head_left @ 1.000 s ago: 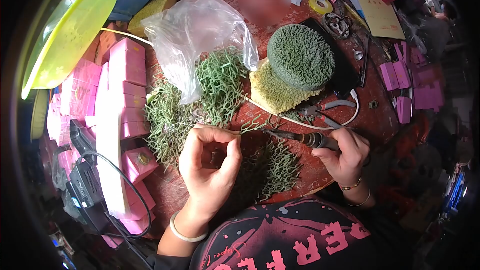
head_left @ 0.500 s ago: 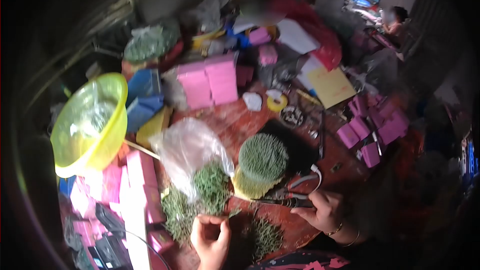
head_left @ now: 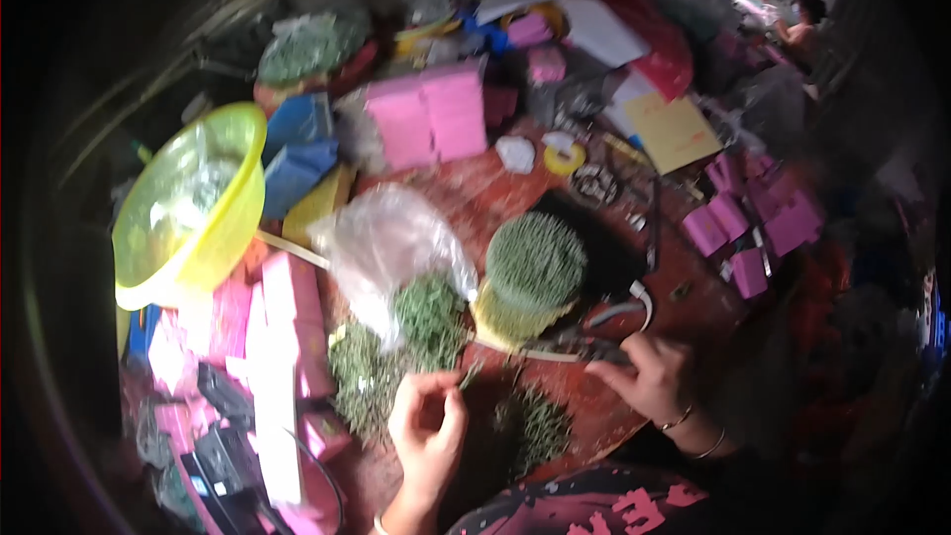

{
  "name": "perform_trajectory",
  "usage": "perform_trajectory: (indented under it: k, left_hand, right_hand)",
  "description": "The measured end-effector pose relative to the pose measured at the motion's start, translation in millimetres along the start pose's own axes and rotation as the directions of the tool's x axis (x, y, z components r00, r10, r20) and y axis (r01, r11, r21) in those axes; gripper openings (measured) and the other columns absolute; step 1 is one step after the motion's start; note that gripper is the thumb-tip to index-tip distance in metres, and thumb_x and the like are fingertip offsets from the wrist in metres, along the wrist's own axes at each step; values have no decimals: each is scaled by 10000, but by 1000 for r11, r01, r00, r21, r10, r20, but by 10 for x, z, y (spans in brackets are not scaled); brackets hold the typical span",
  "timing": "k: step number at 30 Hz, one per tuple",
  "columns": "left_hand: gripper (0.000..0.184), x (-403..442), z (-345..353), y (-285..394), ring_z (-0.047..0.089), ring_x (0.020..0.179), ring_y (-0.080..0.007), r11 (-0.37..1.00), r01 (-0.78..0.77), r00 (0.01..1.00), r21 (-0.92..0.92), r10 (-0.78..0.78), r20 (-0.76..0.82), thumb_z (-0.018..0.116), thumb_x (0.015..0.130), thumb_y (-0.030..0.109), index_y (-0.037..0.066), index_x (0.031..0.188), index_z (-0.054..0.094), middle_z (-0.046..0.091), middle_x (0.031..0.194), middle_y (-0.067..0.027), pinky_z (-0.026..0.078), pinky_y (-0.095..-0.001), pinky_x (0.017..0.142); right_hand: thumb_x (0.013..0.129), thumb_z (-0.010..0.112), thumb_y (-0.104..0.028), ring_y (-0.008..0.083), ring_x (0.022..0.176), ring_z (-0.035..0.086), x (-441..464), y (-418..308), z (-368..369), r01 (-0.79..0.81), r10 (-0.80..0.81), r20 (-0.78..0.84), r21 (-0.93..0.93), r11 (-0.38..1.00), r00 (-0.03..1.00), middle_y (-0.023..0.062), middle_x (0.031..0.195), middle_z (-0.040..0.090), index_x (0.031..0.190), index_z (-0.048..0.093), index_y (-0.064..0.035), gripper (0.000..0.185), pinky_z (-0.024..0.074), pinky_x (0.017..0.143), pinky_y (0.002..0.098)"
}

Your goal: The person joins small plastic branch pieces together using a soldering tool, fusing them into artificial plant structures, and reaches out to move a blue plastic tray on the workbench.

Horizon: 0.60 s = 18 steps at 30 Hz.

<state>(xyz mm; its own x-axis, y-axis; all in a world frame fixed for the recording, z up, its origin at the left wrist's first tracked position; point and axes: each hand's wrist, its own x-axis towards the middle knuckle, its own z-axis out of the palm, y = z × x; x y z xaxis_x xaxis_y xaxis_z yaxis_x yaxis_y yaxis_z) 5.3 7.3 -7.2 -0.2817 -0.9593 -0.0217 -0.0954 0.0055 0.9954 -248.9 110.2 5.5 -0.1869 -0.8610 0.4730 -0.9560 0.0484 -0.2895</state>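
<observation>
My left hand (head_left: 428, 426) is closed in a pinch in front of the green piles, thumb and forefinger together on a small thin green piece (head_left: 471, 374). My right hand (head_left: 649, 376) grips a slim dark-handled tool (head_left: 594, 350), its pale narrow end pointing left toward the other hand; blur hides its exact kind. Just beyond the tool stands a round, tightly packed bundle of green pieces (head_left: 536, 260), with a yellowish base (head_left: 510, 317). Loose green pieces lie in a bright heap (head_left: 431, 317), a duller heap (head_left: 362, 381) and a dark heap (head_left: 540, 426) between my hands.
A clear plastic bag (head_left: 386, 248) lies behind the heaps. To the left are a yellow basin (head_left: 243, 188) and pink blocks (head_left: 297, 307). More pink blocks (head_left: 431, 119) stand at the back, others (head_left: 748, 228) at right. A person (head_left: 800, 28) sits far off.
The whole scene sits higher and slightly right as the camera view shifts. My left hand keeps its pinch, and my right hand still holds the tool, now lying more level.
</observation>
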Motion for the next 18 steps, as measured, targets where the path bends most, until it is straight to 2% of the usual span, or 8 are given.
perform_trajectory:
  k: [4, 6, 8, 9, 11, 15, 18]
  left_hand:
    - [150, 26, 41, 46, 535, 770, -99, 994, -100, 995, 43, 101, -15, 628, 836, -74, -20, 975, 648, 554, 889, -44, 443, -214, 690]
    - [156, 37, 43, 35, 533, 757, -97, 993, -106, 994, 51, 108, -25, 630, 828, -80, -22, 972, 648, 544, 876, -42, 443, -212, 676]
    - [162, 58, 53, 16, 530, 744, -95, 992, -122, 992, 42, 123, -27, 632, 820, -86, -24, 968, 649, 534, 863, -40, 443, -209, 663]
    - [171, 62, 54, 20, 529, 732, -96, 985, -157, 987, 69, 159, -20, 634, 812, -91, -25, 969, 650, 530, 857, -41, 445, -210, 655]
    - [197, 65, 64, 18, 531, 710, -101, 979, -190, 982, 75, 191, -6, 636, 790, -105, -27, 970, 654, 528, 852, -49, 452, -218, 640]
    - [195, 72, 47, 50, 531, 706, -103, 964, -225, 974, 144, 224, 21, 639, 788, -101, -26, 968, 656, 526, 856, -52, 450, -216, 636]
    - [194, 75, 51, 68, 527, 700, -105, 964, -227, 974, 139, 225, 27, 640, 788, -99, -26, 967, 656, 523, 855, -54, 448, -217, 629]
  right_hand:
    - [772, 787, -452, 248, 456, 524, -26, 28, 89, -15, 16, 28, -26, 1000, 999, 64, 550, 497, 676, 507, -101, 459, 415, 423, 360]
    - [782, 775, -463, 247, 456, 527, -31, 27, 110, 6, -6, -17, 7, 1000, 1000, 52, 547, 486, 697, 528, -83, 461, 409, 419, 361]
    - [827, 720, -496, 270, 488, 535, -51, 6, 86, -26, 28, -15, 138, 990, 999, 86, 589, 503, 739, 561, -35, 495, 401, 455, 352]
    - [827, 720, -496, 270, 488, 535, -32, -36, 75, -29, 29, 3, 136, 990, 1000, 86, 589, 503, 739, 561, -35, 495, 401, 455, 352]
    - [852, 671, -539, 259, 496, 549, 25, -151, 90, 8, 8, -56, 283, 959, 998, 82, 597, 514, 750, 568, -17, 542, 406, 464, 345]
    - [851, 677, -525, 255, 515, 574, 26, -174, 133, 19, -32, 44, 271, 962, 999, 79, 613, 551, 762, 581, -12, 529, 424, 482, 334]
    - [848, 681, -523, 255, 518, 574, 26, -169, 152, -6, 2, 12, 304, 953, 1000, 81, 615, 550, 775, 591, -13, 523, 423, 484, 334]
